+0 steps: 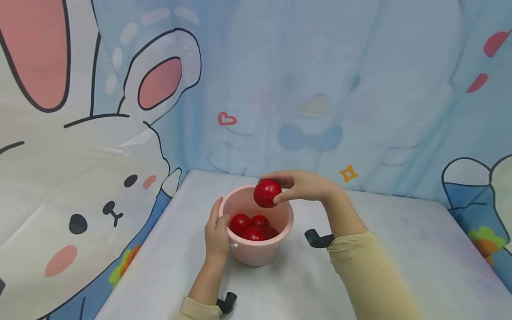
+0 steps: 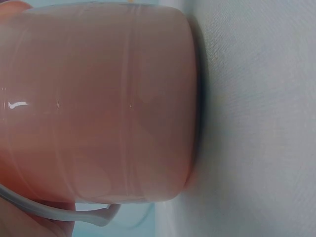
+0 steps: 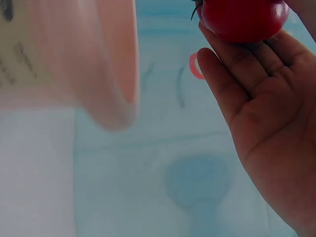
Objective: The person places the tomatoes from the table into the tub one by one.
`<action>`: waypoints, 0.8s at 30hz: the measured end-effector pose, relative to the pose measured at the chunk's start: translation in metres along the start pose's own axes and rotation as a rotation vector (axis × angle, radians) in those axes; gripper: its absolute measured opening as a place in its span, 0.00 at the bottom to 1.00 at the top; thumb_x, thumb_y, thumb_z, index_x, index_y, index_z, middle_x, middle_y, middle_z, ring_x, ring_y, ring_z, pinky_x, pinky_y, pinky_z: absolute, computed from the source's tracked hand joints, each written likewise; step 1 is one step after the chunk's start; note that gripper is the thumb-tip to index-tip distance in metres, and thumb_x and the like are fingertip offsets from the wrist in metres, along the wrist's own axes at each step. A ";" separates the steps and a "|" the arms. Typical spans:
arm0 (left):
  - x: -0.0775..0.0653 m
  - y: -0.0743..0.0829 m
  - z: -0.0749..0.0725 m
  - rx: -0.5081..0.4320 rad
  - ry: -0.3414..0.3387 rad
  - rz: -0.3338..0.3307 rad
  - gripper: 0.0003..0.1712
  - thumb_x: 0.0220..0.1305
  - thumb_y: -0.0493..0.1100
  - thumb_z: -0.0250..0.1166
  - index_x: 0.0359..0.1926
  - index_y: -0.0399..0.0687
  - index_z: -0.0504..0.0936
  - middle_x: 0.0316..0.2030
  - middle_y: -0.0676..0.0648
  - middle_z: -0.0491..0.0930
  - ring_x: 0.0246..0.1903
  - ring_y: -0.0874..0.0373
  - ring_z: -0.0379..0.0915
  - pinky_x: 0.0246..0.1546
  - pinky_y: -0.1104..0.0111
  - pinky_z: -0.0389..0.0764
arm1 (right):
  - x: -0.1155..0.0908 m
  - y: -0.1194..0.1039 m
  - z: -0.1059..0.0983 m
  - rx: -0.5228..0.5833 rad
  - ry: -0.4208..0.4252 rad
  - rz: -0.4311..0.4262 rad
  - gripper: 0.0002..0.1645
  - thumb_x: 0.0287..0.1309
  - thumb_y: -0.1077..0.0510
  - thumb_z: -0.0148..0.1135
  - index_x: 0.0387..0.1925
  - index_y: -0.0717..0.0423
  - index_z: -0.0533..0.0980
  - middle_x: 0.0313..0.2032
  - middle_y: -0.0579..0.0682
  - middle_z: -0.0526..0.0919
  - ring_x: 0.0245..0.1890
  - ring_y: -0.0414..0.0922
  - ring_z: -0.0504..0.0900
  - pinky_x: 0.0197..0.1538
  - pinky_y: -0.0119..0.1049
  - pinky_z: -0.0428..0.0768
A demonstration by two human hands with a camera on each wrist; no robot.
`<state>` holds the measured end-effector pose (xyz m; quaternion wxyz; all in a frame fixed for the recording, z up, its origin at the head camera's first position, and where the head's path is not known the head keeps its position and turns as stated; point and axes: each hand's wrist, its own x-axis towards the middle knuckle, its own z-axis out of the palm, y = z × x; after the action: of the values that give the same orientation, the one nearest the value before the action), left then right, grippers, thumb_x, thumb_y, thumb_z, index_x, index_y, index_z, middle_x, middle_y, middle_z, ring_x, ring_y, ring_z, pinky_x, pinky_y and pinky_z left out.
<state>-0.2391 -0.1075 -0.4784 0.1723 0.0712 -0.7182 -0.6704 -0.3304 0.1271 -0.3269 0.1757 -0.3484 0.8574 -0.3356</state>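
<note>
A pink bucket stands upright on the table, with several red tomatoes lying in its bottom. My left hand grips the bucket's left side, its thumb over the rim and its fingers along the outside. Above the bucket's opening, my right hand holds another red tomato between thumb and fingers. A bit of green stem shows on that tomato in the right wrist view, where the right palm faces the camera. Low on the bucket's side in the left wrist view hangs a pale handle.
White cloth covers the table. A light blue printed curtain hangs right behind the table, and a large cartoon rabbit print fills the left side. Black wrist mounts are strapped to both forearms.
</note>
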 end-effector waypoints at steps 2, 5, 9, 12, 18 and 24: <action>0.000 0.000 0.000 -0.001 0.005 -0.001 0.30 0.70 0.49 0.50 0.70 0.80 0.62 0.71 0.63 0.65 0.71 0.55 0.61 0.63 0.49 0.74 | 0.008 -0.003 0.004 0.008 -0.016 -0.005 0.39 0.49 0.42 0.73 0.65 0.31 0.71 0.60 0.39 0.78 0.62 0.46 0.75 0.54 0.43 0.84; 0.000 -0.001 0.000 -0.004 0.007 0.000 0.30 0.70 0.49 0.51 0.70 0.80 0.62 0.71 0.64 0.64 0.71 0.56 0.60 0.63 0.50 0.74 | 0.018 -0.006 0.009 0.021 -0.038 -0.007 0.40 0.48 0.42 0.74 0.65 0.32 0.72 0.59 0.40 0.79 0.63 0.47 0.75 0.53 0.43 0.84; 0.001 -0.001 -0.001 -0.001 0.007 0.003 0.31 0.69 0.48 0.53 0.69 0.80 0.63 0.70 0.64 0.65 0.71 0.56 0.61 0.63 0.51 0.74 | 0.028 -0.008 0.014 0.046 -0.068 -0.006 0.39 0.48 0.44 0.74 0.64 0.32 0.72 0.57 0.41 0.79 0.61 0.48 0.76 0.52 0.43 0.85; 0.001 -0.001 0.000 0.000 0.011 0.006 0.30 0.69 0.48 0.53 0.69 0.81 0.63 0.70 0.64 0.65 0.70 0.56 0.62 0.63 0.51 0.74 | 0.034 -0.009 0.016 0.065 -0.113 -0.004 0.38 0.48 0.47 0.75 0.63 0.32 0.73 0.56 0.42 0.79 0.59 0.47 0.77 0.51 0.42 0.85; 0.001 0.000 0.000 -0.002 0.005 -0.005 0.30 0.69 0.50 0.50 0.69 0.81 0.63 0.70 0.65 0.65 0.71 0.56 0.62 0.64 0.51 0.73 | 0.050 -0.012 0.019 0.105 -0.306 0.001 0.36 0.50 0.53 0.74 0.63 0.37 0.74 0.55 0.44 0.80 0.58 0.47 0.78 0.54 0.46 0.84; 0.001 0.000 0.000 0.002 0.006 -0.008 0.29 0.69 0.50 0.50 0.69 0.81 0.63 0.71 0.64 0.64 0.72 0.56 0.61 0.64 0.51 0.73 | 0.065 -0.016 0.025 0.080 -0.455 0.046 0.33 0.53 0.55 0.72 0.61 0.36 0.74 0.55 0.45 0.80 0.58 0.47 0.77 0.55 0.47 0.83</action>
<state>-0.2400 -0.1079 -0.4782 0.1717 0.0760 -0.7182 -0.6700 -0.3545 0.0602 -0.3378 0.3859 -0.3884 0.7893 -0.2781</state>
